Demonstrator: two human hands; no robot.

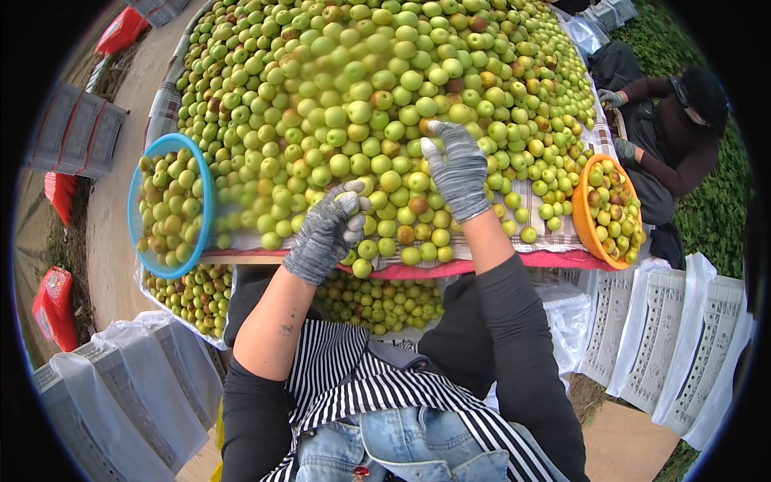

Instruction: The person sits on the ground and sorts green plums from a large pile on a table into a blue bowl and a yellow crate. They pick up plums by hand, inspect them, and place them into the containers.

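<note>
A broad heap of small round green fruits (361, 111), which look like jujubes, covers the cloth-lined table before me. Some bear brown patches. My left hand (325, 232), in a grey knitted glove with pale fingertips, is over the near edge of the heap with its fingers curled; whether a fruit is inside them cannot be made out. Farther forward, my right hand (458, 172) wears a matching glove. Its thumb and fingers are apart, the fingertips close to a brownish fruit (426, 126).
A blue basket (209, 205) of fruit stands at the table's left corner, an orange basket (581, 205) at the right. More fruit (385, 301) lies below the table edge. Grey plastic crates (653, 337) flank me on both sides. A person (680, 126) sits at right, wearing gloves.
</note>
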